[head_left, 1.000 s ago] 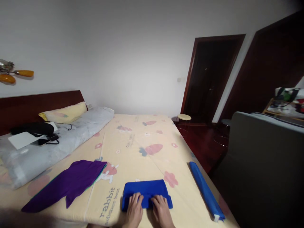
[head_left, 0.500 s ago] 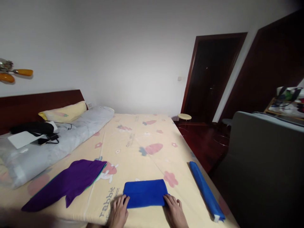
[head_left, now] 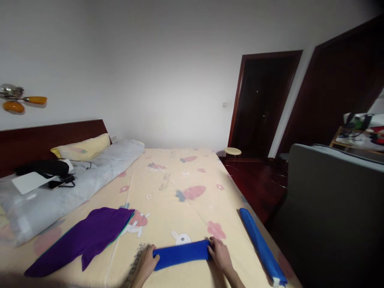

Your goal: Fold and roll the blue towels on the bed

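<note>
A bright blue folded cloth point(head_left: 181, 255) lies on the bed as a narrow strip, slightly higher at its right end. My left hand point(head_left: 149, 259) is closed on its left end, thumb on top. At the opposite end my right hand point(head_left: 220, 253) grips the cloth with bent fingers. To the left, a purple cloth point(head_left: 99, 234) with a green edge is spread flat, its point towards the near left. A long blue rolled bundle point(head_left: 261, 246) with a white tip lies along the right edge of the bed, apart from my hands.
The bed's cream patterned sheet point(head_left: 168, 208) lies under everything. Grey bedding point(head_left: 99, 172), a yellow pillow point(head_left: 84, 147), white papers point(head_left: 31, 182) and a black item point(head_left: 45, 168) are at the left. A stool point(head_left: 232, 151) and a grey upright panel point(head_left: 324, 200) stand to the right.
The blue cloth has gone from a wider rectangle to a narrow strip, folded over lengthwise. Both hands have stayed at its ends, the right one moving up slightly. The view has tilted a little upward.
</note>
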`<action>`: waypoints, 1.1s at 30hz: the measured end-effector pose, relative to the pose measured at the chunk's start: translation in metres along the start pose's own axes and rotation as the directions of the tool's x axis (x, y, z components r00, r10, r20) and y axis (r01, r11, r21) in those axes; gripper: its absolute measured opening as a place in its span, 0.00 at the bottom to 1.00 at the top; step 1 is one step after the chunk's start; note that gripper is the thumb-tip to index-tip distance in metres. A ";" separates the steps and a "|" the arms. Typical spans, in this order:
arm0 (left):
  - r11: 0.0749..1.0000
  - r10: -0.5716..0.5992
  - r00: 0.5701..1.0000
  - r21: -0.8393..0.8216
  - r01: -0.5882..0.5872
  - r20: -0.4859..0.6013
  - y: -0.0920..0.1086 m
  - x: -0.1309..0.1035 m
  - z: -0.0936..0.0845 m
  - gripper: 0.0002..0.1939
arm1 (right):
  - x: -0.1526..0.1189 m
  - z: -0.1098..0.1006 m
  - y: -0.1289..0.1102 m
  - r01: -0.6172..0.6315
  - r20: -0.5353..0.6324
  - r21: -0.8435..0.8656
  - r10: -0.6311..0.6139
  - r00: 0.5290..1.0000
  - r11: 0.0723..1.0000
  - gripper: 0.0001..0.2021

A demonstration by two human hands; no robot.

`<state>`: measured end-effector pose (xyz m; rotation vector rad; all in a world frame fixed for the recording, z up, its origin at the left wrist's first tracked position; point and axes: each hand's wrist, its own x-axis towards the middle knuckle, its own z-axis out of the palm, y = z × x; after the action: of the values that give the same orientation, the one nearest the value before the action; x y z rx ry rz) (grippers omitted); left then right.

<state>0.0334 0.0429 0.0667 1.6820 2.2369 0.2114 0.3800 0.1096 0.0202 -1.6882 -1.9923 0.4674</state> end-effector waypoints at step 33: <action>0.936 0.345 0.918 -0.001 -0.352 -0.198 0.012 0.003 0.063 0.31 | 0.012 -0.020 -0.039 0.079 0.096 0.039 -0.083 0.992 0.996 0.30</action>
<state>0.0653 0.0443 0.0105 2.1123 2.0266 0.5203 0.3582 0.1138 0.0595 -1.5840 -2.1008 0.5628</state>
